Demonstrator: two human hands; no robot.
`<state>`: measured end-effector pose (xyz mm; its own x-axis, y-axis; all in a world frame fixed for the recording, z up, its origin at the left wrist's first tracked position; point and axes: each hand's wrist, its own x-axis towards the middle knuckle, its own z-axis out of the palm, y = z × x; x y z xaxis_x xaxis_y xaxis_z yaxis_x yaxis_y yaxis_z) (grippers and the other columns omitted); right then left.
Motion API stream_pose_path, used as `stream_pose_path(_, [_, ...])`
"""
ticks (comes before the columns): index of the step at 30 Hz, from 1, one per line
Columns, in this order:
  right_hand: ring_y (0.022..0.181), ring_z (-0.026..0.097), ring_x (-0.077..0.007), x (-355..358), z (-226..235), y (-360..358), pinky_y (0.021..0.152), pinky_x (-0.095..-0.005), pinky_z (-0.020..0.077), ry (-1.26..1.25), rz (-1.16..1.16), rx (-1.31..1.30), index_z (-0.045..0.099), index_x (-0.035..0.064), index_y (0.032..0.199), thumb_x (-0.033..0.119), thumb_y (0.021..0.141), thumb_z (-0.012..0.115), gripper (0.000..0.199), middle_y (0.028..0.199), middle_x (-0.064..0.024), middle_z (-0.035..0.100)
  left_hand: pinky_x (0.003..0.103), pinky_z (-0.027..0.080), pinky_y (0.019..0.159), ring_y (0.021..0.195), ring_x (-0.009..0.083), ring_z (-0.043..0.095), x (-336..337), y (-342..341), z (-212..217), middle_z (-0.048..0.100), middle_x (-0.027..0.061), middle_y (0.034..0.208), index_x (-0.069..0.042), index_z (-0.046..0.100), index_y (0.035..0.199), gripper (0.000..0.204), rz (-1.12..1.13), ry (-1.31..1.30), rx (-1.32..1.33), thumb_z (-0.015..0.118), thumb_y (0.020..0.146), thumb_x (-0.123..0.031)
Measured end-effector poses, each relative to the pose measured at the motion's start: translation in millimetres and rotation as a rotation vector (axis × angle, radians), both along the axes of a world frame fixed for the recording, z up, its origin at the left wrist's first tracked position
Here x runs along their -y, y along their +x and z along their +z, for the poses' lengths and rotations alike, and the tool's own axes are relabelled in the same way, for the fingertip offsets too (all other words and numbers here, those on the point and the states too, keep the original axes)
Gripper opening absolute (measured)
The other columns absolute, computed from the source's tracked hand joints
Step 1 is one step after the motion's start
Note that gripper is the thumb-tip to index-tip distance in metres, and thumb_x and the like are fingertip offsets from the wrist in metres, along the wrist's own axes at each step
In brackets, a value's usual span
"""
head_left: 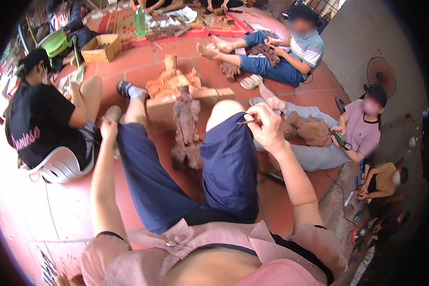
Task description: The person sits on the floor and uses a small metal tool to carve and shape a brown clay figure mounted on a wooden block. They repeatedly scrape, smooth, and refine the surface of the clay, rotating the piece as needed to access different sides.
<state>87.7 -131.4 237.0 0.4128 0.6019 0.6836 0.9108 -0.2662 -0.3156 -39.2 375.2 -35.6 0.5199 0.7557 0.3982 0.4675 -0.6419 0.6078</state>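
Observation:
My left hand (108,130) is closed on the cloth of my navy trouser leg (145,176), beside my left knee. Over my bent right knee, my right hand (268,127) pinches a thin dark pointed tool (246,122); its exact kind is too small to make out. Between my legs stands a reddish-brown carved wooden figure (186,117), upright, with a wider lower part in shadow. Neither hand touches it. Just behind the figure, a paler orange carved wood piece (171,81) rests on a wooden block (219,94).
A person in black (47,107) sits close on my left. At right, one in a pink top (362,114) holds a green power tool (339,139) by a brown carving (312,131). Another person (302,50) sits farther back. Beyond are a yellow box (101,48) and green bottle (139,20).

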Motion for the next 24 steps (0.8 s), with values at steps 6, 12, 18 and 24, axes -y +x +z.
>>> stream_pose_path(6, [0.067,0.059,-0.0277,-37,-10,81,0.059,-0.0372,0.0452,-0.102,-0.091,-0.071,0.053,0.0026,0.079,0.008,0.075,0.064,0.013,0.073,-0.0109,0.057,0.038,0.048,0.074,0.079,0.0295,0.062,31,20,43,0.062,0.0169,0.085,-0.003,0.062,0.079,0.011,0.081,-0.021,-0.010,0.056,0.070,-0.007])
stream_pose_path(12, [0.078,0.063,-0.0333,-33,-75,126,0.065,-0.0407,0.0471,-0.208,-0.126,-0.210,0.057,0.0034,0.083,0.024,0.077,0.066,0.023,0.078,-0.0167,0.062,0.024,0.045,0.071,0.080,0.0098,0.054,182,67,134,0.060,0.0020,0.092,0.000,0.058,0.107,0.022,-0.756,-0.832,0.450,0.056,0.087,-0.008])
stream_pose_path(18, [0.063,0.056,-0.0083,6,-76,92,0.055,-0.0243,0.0428,-0.013,-0.233,-0.922,0.065,0.0005,0.098,0.031,0.086,0.063,0.033,0.072,-0.0021,0.063,0.021,0.044,0.073,0.084,0.0076,0.054,295,92,149,0.060,0.0029,0.096,0.001,0.057,0.114,0.028,-1.083,-1.144,0.388,0.055,0.093,-0.017])
stream_pose_path(24, [0.074,0.058,-0.0056,54,-64,49,0.061,-0.0193,0.0453,0.268,-0.186,-1.203,0.063,0.0013,0.100,0.022,0.089,0.059,0.024,0.085,-0.0012,0.064,0.020,0.043,0.063,0.072,0.0029,0.049,322,89,174,0.056,-0.0036,0.080,-0.004,0.056,0.087,0.004,-1.100,-1.146,0.304,0.060,0.087,-0.005])
